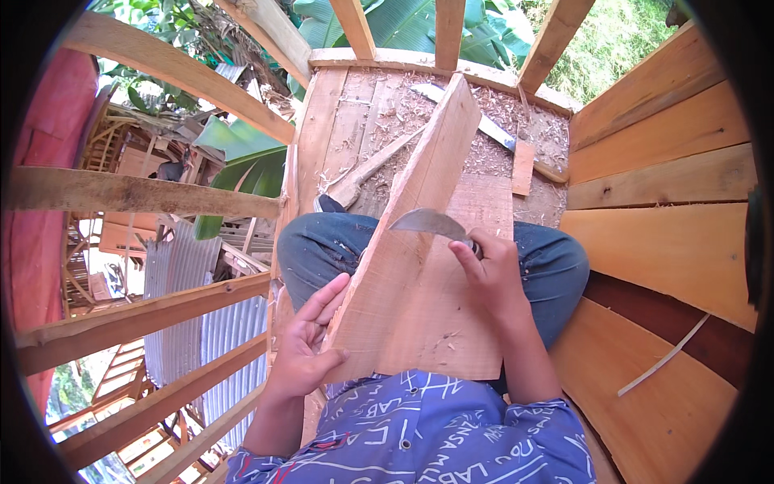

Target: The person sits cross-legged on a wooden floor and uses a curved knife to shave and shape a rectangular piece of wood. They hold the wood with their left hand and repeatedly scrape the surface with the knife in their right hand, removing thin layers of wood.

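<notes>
A wooden plank (442,149) stands on edge, slanting away from me over my lap. My left hand (310,347) holds its near left end, fingers along the outer face and thumb at the near end. A short curved blade knife (427,223) is in my right hand (492,270), whose fingers are closed round the handle and mostly hide it. The knife's tip points left, close to the plank's upper edge. Under the plank, a wider board (459,331) lies across my legs, with a few shavings on it.
Wood shavings (484,173) litter the plank floor beyond my crossed legs. A handsaw (497,134) lies there, partly behind the upright plank, near a loose stick (377,165). Slatted rails (145,192) stand at left, a board wall (661,226) at right. A thin strip (665,355) lies by the wall.
</notes>
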`<state>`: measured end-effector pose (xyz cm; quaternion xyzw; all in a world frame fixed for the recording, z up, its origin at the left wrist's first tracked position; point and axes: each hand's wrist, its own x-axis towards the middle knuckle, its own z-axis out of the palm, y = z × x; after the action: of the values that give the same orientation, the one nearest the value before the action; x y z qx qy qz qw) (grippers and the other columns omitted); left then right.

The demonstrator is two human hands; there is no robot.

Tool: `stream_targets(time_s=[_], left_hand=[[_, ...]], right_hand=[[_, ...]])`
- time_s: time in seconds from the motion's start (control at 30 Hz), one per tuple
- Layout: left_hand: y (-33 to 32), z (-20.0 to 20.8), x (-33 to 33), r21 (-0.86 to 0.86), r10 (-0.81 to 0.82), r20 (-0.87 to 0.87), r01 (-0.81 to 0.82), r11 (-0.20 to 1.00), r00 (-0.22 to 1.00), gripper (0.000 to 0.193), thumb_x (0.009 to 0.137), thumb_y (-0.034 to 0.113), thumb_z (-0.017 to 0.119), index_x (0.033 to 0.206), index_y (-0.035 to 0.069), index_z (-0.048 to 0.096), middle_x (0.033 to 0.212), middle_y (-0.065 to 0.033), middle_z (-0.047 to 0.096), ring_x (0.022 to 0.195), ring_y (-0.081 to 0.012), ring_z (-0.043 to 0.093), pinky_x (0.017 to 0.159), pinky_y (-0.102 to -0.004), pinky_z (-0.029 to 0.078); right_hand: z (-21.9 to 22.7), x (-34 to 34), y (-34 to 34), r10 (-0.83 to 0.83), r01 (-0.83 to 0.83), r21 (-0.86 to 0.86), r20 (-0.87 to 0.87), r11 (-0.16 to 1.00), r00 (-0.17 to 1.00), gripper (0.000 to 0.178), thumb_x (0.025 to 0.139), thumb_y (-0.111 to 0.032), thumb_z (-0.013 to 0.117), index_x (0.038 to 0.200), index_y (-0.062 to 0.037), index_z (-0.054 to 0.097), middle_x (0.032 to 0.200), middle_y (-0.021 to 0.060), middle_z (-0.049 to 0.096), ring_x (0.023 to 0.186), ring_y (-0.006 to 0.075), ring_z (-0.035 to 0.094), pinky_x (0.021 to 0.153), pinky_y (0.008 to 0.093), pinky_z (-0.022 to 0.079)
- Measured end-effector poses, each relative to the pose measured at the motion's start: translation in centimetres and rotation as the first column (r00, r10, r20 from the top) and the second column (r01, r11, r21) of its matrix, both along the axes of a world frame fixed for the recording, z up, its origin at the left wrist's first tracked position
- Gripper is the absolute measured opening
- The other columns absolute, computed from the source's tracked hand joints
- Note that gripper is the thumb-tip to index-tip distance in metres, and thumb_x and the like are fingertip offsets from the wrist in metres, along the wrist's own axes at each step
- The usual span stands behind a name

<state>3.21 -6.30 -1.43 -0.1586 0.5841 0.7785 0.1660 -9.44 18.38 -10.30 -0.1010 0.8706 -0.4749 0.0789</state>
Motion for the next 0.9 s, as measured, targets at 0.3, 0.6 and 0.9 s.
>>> stream_targets(time_s=[0.3,0.6,0.9], left_hand=[[1.3,-1.4,0.6,0.022,0.010,0.025,-0.011,1.000,1.000,0.086,0.072,-0.008,0.060,0.149,-0.004,0.021,0.149,-0.0191,0.036,0.136,-0.0208,0.039,0.111,-0.0320,0.029],[2.1,-1.2,1.1,0.004,-0.007,0.026,0.007,1.000,1.000,0.079,0.077,-0.010,0.055,0.148,-0.004,0.024,0.147,-0.0173,0.038,0.135,-0.0205,0.039,0.112,-0.0328,0.028],[2.1,-1.0,2.9,0.047,-0.097,0.092,0.093,0.995,0.991,0.075,0.078,-0.013,0.052,0.147,-0.005,0.025,0.148,-0.0187,0.037,0.137,-0.0211,0.037,0.112,-0.0325,0.028]], right_hand=[[1.2,1.2,-3.0,0.163,-0.151,0.215,-0.039,0.965,0.986,0.057,0.084,-0.056,0.063,0.079,0.0006,0.068,0.061,0.0187,0.062,0.059,0.0348,0.065,0.053,0.0419,0.051],[-0.6,-0.5,-2.3,0.102,-0.059,0.310,-0.123,0.949,0.987,0.063,0.078,-0.063,0.065,0.068,-0.0011,0.063,0.060,0.0189,0.059,0.058,0.0363,0.062,0.053,0.0421,0.048],[0.2,-5.3,4.2,-0.343,0.350,0.347,-0.083,0.870,0.935,0.065,0.089,-0.056,0.057,0.069,0.0049,0.063,0.053,0.0200,0.054,0.052,0.0366,0.055,0.052,0.0448,0.041]])
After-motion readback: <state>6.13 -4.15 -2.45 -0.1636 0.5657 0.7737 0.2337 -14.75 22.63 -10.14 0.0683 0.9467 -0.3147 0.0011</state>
